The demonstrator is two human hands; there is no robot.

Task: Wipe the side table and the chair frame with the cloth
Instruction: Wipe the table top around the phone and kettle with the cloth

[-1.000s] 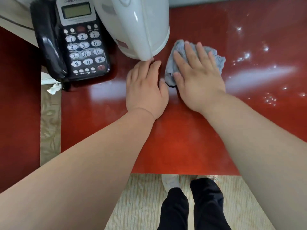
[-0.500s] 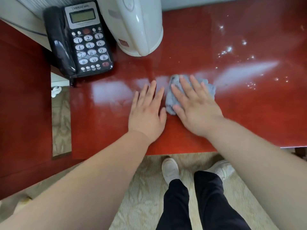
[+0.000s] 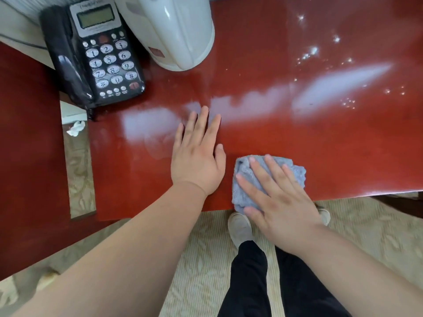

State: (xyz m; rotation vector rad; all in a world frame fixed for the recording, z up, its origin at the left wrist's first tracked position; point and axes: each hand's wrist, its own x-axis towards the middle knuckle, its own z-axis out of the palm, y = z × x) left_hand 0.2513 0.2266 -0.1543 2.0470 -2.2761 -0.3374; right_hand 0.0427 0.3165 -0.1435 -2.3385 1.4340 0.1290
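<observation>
Right hand (image 3: 282,208) drew the cloth (image 3: 296,173) back to the table (image 3: 297,138) edge

This looks like a hotel room — a corded desk phone (image 3: 100,53) upper left, a white kettle (image 3: 174,30) beside it on a glossy red side table (image 3: 274,124), patterned carpet (image 3: 206,282) below.

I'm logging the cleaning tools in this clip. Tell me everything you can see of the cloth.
The cloth is a small grey-blue rag, fluffy like terry or microfibre, bunched rather than folded flat. It lies on the glossy red side table, close to its near edge. The right hand presses on it with straight, spread fingers and hides its middle. The left hand lies flat beside it without touching it.
</observation>
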